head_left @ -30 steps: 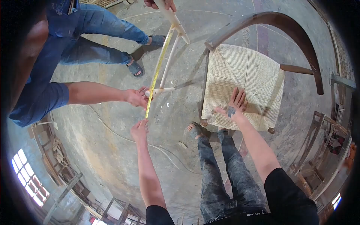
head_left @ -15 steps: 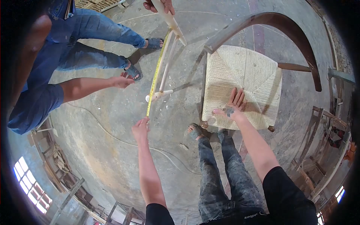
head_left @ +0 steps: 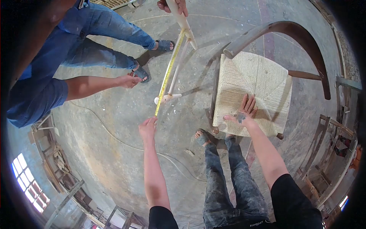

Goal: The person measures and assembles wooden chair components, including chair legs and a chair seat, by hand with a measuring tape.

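My left hand (head_left: pixel 147 128) is closed in a pinch on the lower end of a yellow tape measure (head_left: pixel 167 78). The tape is stretched along a pale wooden chair frame part (head_left: pixel 176 68), which has two rails between thicker end pieces. A co-worker's hand (head_left: pixel 181 7) grips the upper end of that part. Flat on the woven cord seat of a dark wooden chair (head_left: pixel 253 78) rests my right hand (head_left: pixel 246 113), fingers spread, with a dark mark on its back. The chair's curved backrest (head_left: pixel 301 32) arches away from me.
A co-worker in blue jeans (head_left: pixel 110 24) stands at the upper left, with the other hand (head_left: pixel 129 81) held low near the frame part. A hose or cable (head_left: pixel 110 131) winds over the concrete floor. Wooden racks (head_left: pixel 57 160) stand at the left edge and more timber frames (head_left: pixel 324 145) at the right.
The whole view has shifted, so the chair, frame part and co-worker appear slightly right and lower. My left hand still pinches the tape, and my right hand stays on the seat.
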Demonstrator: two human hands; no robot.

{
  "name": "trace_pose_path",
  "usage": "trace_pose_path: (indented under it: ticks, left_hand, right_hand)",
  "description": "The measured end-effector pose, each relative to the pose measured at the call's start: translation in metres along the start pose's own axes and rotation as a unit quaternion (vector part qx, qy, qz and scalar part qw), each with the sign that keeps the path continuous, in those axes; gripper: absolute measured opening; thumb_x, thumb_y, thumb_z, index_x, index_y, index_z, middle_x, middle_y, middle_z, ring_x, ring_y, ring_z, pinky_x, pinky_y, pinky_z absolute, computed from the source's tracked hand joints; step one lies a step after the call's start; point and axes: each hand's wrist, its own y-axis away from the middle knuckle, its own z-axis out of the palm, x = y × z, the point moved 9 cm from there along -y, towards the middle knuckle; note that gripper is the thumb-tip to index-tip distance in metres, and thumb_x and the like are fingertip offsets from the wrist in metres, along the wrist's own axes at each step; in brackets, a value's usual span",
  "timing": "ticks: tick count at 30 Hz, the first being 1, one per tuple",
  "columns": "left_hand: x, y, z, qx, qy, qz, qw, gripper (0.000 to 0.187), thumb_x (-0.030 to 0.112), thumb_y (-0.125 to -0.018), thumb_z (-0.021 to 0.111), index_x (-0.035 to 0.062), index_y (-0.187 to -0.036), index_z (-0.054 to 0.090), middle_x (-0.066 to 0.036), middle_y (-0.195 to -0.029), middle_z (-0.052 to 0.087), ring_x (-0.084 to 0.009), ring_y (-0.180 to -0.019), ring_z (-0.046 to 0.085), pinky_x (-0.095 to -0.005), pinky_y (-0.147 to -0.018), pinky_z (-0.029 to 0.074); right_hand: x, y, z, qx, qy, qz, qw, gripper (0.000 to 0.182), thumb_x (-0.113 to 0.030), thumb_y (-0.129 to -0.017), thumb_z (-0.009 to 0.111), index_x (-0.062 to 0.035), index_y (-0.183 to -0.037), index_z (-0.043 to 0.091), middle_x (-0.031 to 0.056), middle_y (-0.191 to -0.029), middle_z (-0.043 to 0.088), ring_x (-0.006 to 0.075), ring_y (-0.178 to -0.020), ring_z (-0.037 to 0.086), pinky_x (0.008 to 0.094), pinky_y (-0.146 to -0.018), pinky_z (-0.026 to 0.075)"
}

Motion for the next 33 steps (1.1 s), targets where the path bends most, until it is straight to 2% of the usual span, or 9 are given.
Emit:
trace_pose_path:
  ticks: [8,14,17,20,25,33]
  left_hand:
    - [0.000,-0.008,-0.004,0.020,0.026,0.030,0.999,0.024,0.027,-0.081,0.072,0.0061,-0.092,0.077,-0.001,-0.068,0.064,-0.0082,-0.060,0.056,-0.0259,-0.050,0.043]
    - [-0.005,-0.021,-0.007,0.002,0.031,0.024,0.999,0.023,0.026,-0.081,0.072,0.0060,-0.092,0.077,-0.001,-0.067,0.064,-0.0082,-0.058,0.056,-0.0258,-0.050,0.043]
    - [0.006,-0.014,-0.007,-0.003,0.035,0.025,0.999,0.020,0.020,-0.084,0.070,0.0017,-0.091,0.074,0.002,-0.067,0.057,-0.0065,-0.056,0.049,-0.0249,-0.049,0.039]
    - [-0.001,-0.023,-0.007,0.006,0.012,0.019,1.000,0.020,0.020,-0.084,0.070,0.0017,-0.090,0.074,0.003,-0.064,0.055,-0.0064,-0.055,0.048,-0.0244,-0.049,0.039]
    - [0.001,-0.023,-0.008,-0.002,0.026,0.022,0.999,0.020,0.020,-0.084,0.069,0.0019,-0.089,0.074,0.004,-0.063,0.053,-0.0056,-0.054,0.047,-0.0234,-0.049,0.038]
    - [-0.006,-0.021,-0.004,-0.013,0.024,0.017,0.999,0.019,0.021,-0.083,0.069,0.0033,-0.088,0.074,0.003,-0.064,0.054,-0.0062,-0.054,0.048,-0.0243,-0.050,0.042]
  right_hand:
    - [0.004,-0.002,0.005,0.007,0.018,-0.001,1.000,0.154,-0.077,-0.057,0.073,-0.0024,-0.144,-0.030,0.0311,-0.149,-0.032,0.0450,-0.138,-0.033,0.0678,-0.108,-0.009]
    - [0.005,-0.003,0.004,0.025,0.006,0.000,1.000,0.158,-0.075,-0.053,0.077,-0.0074,-0.145,-0.032,0.0279,-0.149,-0.034,0.0444,-0.139,-0.031,0.0674,-0.109,-0.007]
    - [0.006,-0.006,0.008,0.028,0.008,0.002,1.000,0.158,-0.075,-0.053,0.078,-0.0075,-0.145,-0.032,0.0277,-0.149,-0.034,0.0442,-0.139,-0.031,0.0673,-0.109,-0.006]
    - [0.004,-0.008,0.006,0.025,0.010,0.008,1.000,0.158,-0.075,-0.052,0.078,-0.0073,-0.145,-0.032,0.0276,-0.150,-0.033,0.0441,-0.139,-0.031,0.0675,-0.109,-0.006]
    - [0.002,-0.005,0.006,0.005,0.020,0.005,1.000,0.155,-0.078,-0.055,0.073,-0.0050,-0.144,-0.031,0.0311,-0.149,-0.032,0.0463,-0.138,-0.031,0.0676,-0.108,-0.008]
    - [0.001,-0.002,0.003,0.000,0.029,0.011,1.000,0.155,-0.080,-0.055,0.072,-0.0047,-0.144,-0.031,0.0296,-0.148,-0.035,0.0449,-0.137,-0.034,0.0676,-0.108,-0.009]
